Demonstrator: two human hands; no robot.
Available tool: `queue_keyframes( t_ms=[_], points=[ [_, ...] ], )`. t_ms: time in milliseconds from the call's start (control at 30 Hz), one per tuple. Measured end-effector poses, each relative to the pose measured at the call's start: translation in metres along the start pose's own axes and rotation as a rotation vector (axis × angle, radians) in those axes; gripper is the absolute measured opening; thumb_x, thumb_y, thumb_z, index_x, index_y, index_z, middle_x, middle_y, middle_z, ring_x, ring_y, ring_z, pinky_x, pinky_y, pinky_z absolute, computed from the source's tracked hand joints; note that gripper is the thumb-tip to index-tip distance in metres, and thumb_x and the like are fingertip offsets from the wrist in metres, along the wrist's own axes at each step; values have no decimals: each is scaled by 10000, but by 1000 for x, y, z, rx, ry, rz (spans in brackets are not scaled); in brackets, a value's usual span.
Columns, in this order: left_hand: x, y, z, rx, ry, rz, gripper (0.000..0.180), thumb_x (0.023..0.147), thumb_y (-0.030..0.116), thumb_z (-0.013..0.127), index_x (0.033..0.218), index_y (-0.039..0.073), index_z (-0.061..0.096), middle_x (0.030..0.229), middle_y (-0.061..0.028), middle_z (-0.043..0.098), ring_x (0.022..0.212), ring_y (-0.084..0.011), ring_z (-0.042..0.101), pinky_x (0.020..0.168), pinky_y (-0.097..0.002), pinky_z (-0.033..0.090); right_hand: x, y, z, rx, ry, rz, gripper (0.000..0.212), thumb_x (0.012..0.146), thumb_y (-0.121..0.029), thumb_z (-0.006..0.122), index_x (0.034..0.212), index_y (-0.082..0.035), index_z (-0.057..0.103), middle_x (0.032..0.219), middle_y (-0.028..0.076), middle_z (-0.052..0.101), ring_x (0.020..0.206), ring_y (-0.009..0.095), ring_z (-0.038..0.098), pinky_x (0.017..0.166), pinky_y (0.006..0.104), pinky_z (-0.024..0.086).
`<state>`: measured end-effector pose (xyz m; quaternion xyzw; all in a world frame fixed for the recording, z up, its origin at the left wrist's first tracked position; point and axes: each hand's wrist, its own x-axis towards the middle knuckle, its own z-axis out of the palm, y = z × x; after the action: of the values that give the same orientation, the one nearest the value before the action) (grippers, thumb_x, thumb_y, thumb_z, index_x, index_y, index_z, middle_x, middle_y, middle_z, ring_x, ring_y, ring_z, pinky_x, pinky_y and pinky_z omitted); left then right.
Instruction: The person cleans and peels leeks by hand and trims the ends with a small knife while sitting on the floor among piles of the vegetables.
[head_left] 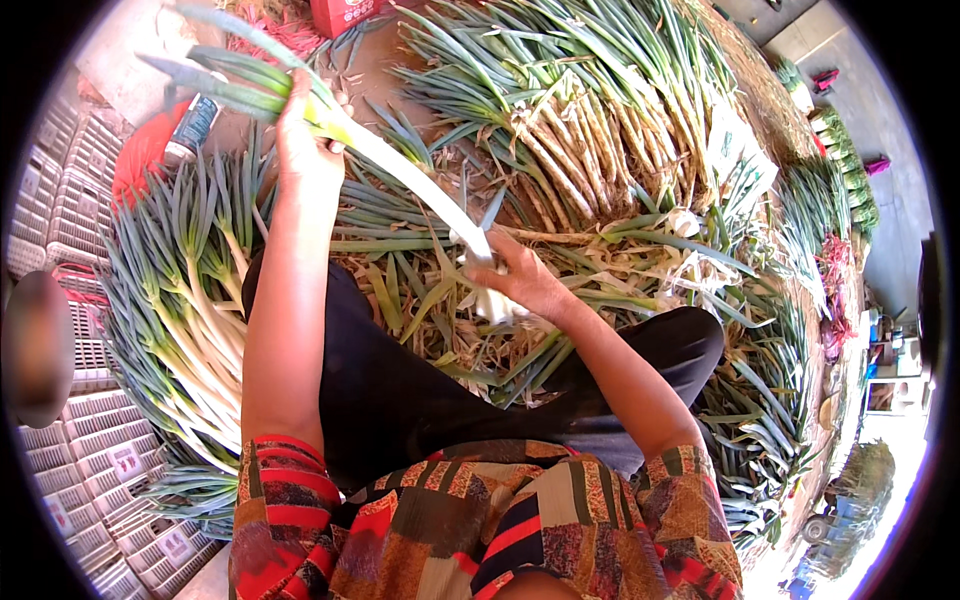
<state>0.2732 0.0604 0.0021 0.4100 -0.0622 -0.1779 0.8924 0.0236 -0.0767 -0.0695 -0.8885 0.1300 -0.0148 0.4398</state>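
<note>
A long green onion [405, 178] with a white stalk slants across the space above my lap. My left hand [308, 135] is closed round it just below the green leaves, which stick out past the hand at the upper left. Lower down, my right hand [525, 278] has its fingers closed at the white root end, where some pale skin looks blurred. Beneath both hands lies a heap of stripped leaves and peelings [440, 315]. A pile of clean, white-stalked green onions [190, 330] rests by my left leg. Farther off, soil-covered green onions [590, 140] lie in a big pile.
Pale plastic crates [125, 480] stand stacked along the left. At the far left are a blue can [196, 122], a red-orange bag [140, 160] and red string [270, 35]. A red box [343, 14] sits at the far edge. More onion bundles [845, 170] line the right.
</note>
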Motion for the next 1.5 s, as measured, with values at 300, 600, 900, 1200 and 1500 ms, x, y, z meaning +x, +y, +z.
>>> queue_keyframes(
  t_ms=[300, 600, 900, 1200, 1500],
  points=[
    [2, -17, -3, -269, -229, -231, 338, 947, 357, 449, 758, 81, 498, 520, 25, 324, 505, -110, 316, 482, -253, 287, 35, -86, 5, 163, 311, -342, 565, 816, -235, 675, 1295, -63, 429, 1123, 129, 489, 937, 235, 551, 795, 350, 474],
    [-9, 0, 10, -312, -248, -181, 388, 978, 325, 344, 708, 84, 483, 478, 40, 288, 477, -113, 281, 464, -249, 261, 11, -64, -35, 934, -197, 361, 256, 870, -229, 624, 1027, -27, 610, 818, 63, 639, 672, 111, 585, 624, 216, 476],
    [11, 10, -14, -423, -68, -132, 473, 967, 413, 282, 628, 114, 422, 460, 23, 281, 426, -128, 245, 440, -276, 233, -24, 15, -136, -170, 310, 115, 186, 851, -202, 631, 992, -88, 672, 864, 46, 675, 717, 91, 610, 678, 280, 513],
    [34, 38, -50, -417, -354, 4, 511, 914, 494, 290, 620, 100, 430, 461, 7, 273, 513, -150, 277, 560, -310, 271, -69, 95, -211, 32, 693, 425, 379, 832, -233, 620, 1100, 34, 594, 830, 92, 636, 699, 112, 591, 659, 228, 481],
    [21, 5, -25, -672, -433, -285, 579, 943, 493, 246, 618, 76, 483, 454, 17, 276, 481, -130, 275, 531, -292, 242, 45, -75, -42, 1088, -426, 36, 568, 909, -512, 418, 1179, -24, 522, 989, 63, 634, 861, 120, 598, 722, 223, 492]
  ],
)
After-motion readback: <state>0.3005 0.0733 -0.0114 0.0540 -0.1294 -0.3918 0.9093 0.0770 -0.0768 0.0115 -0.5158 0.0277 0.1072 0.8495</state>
